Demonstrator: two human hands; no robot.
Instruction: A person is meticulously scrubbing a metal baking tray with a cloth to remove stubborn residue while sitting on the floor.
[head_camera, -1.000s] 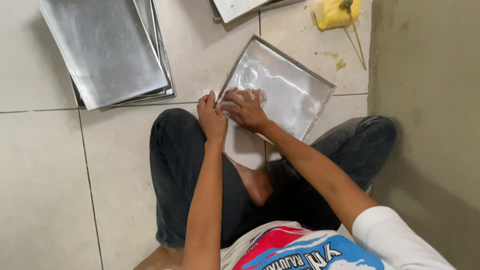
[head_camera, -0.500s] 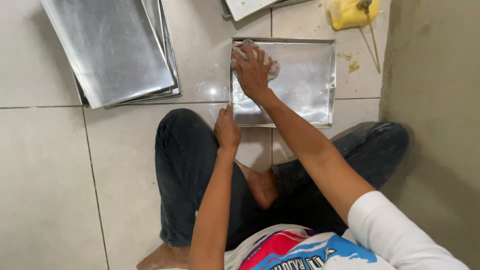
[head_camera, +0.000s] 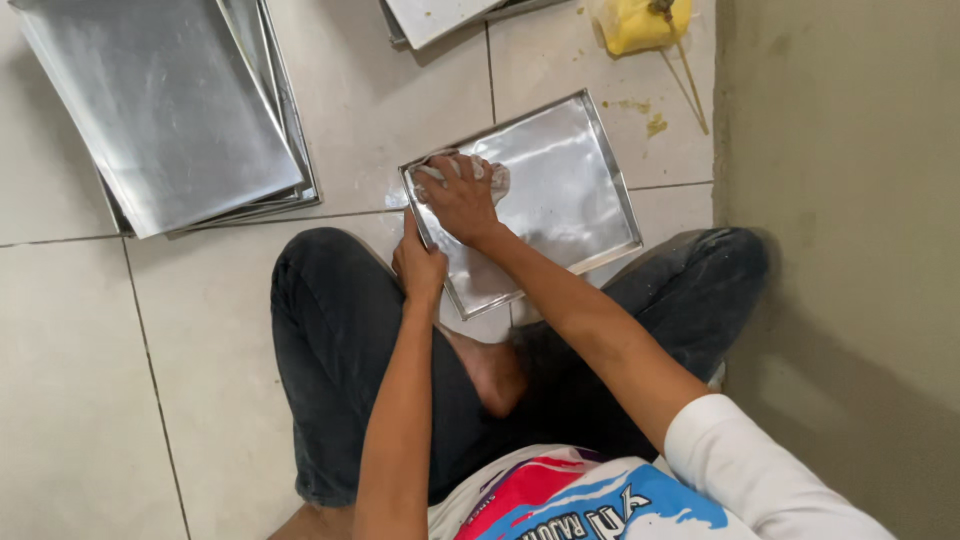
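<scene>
A shiny square metal tray (head_camera: 570, 190) lies on the tiled floor in front of my crossed legs. My right hand (head_camera: 462, 198) presses a crumpled pale cloth (head_camera: 492, 175) into the tray's far left corner. My left hand (head_camera: 418, 266) grips the tray's left rim near its near corner. I sit on the floor in dark trousers.
A stack of several metal trays (head_camera: 170, 110) lies at the upper left. Another tray (head_camera: 440, 18) shows at the top edge. A yellow object (head_camera: 640, 22) with thin sticks and yellow smears lies at the top right. A beige wall (head_camera: 850, 200) runs along the right.
The tray has turned and sits tilted again. My right hand with the cloth stays at the tray's far left corner, and my left hand still holds the rim.
</scene>
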